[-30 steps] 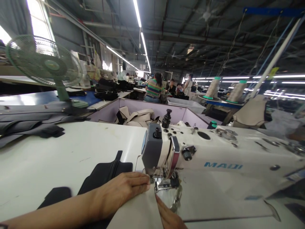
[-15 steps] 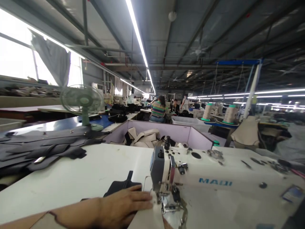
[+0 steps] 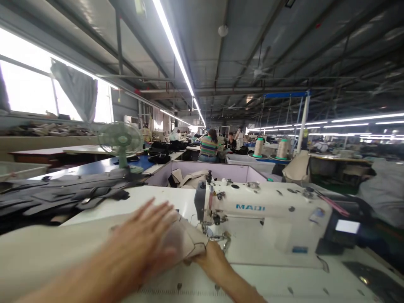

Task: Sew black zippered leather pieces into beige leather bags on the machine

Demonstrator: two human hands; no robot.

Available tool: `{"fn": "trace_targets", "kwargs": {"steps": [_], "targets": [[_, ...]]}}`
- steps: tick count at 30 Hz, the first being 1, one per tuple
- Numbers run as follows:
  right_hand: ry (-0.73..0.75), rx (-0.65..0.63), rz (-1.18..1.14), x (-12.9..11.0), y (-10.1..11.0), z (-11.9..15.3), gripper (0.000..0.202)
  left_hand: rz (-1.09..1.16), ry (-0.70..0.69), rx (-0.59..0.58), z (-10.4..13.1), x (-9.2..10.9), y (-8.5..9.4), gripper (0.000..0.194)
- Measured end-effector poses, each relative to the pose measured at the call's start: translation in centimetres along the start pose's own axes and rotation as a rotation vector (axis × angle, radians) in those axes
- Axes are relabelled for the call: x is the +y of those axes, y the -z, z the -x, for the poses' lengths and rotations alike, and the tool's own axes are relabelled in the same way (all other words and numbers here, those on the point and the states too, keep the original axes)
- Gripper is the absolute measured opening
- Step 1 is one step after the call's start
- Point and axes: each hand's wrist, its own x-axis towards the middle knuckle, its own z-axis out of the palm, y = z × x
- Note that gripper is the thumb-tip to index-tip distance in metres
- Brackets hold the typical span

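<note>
A large beige piece of material [image 3: 78, 240] with dark edge lines spans the lower left and reaches the needle area of the white sewing machine [image 3: 271, 206]. Over this piece is my left hand [image 3: 142, 240], blurred, its fingers spread and pointing up; whether it touches the material is unclear. My right hand [image 3: 213, 261] grips the right corner of the piece, just in front of the presser foot, with the fingers partly hidden under it.
Dark fabric pieces [image 3: 63, 195] lie at the left beside a green fan [image 3: 121, 141]. Behind the machine stands a lilac-walled bin [image 3: 221, 168] of beige pieces. Thread cones [image 3: 282, 149] are at right; several people sit or stand farther back.
My left hand has lifted and spread over the beige piece, which now covers much of the lower left. My right hand has come into view holding its corner. The view has shifted, showing more of the machine.
</note>
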Motion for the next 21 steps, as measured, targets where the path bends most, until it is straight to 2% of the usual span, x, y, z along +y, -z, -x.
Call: {"fn": "trace_targets", "kwargs": {"steps": [1, 3, 5, 7, 10, 13, 16, 21], "targets": [[-0.02, 0.001, -0.016, 0.0, 0.0, 0.2, 0.028, -0.019, -0.077, -0.039, 0.9, 2.9, -1.8, 0.071], [-0.058, -0.004, -0.057, 0.5, 0.1, 1.1, 0.025, -0.082, -0.05, -0.025, 2.3, 6.9, -5.7, 0.078], [-0.079, -0.02, -0.083, 1.2, 0.4, 2.0, 0.015, -0.173, -0.022, -0.005, 3.1, 8.3, -9.0, 0.068], [-0.085, -0.014, -0.09, 1.7, 0.8, 2.8, 0.008, -0.209, -0.05, 0.033, 3.1, 7.8, -10.7, 0.061], [-0.08, 0.036, -0.076, 1.7, 1.2, 3.4, 0.008, -0.186, -0.105, 0.07, 2.1, 6.5, -11.1, 0.055], [-0.068, 0.092, -0.052, 1.4, 1.3, 3.6, 0.017, -0.162, -0.146, 0.087, 1.4, 6.3, -10.7, 0.053], [-0.049, 0.113, -0.051, 0.9, 1.3, 3.7, 0.02, -0.178, -0.198, 0.079, 1.8, 6.7, -10.8, 0.051], [0.003, 0.194, 0.003, 0.2, 1.3, 3.5, 0.013, -0.268, -0.241, 0.031, 2.6, 6.7, -11.1, 0.058]]}}
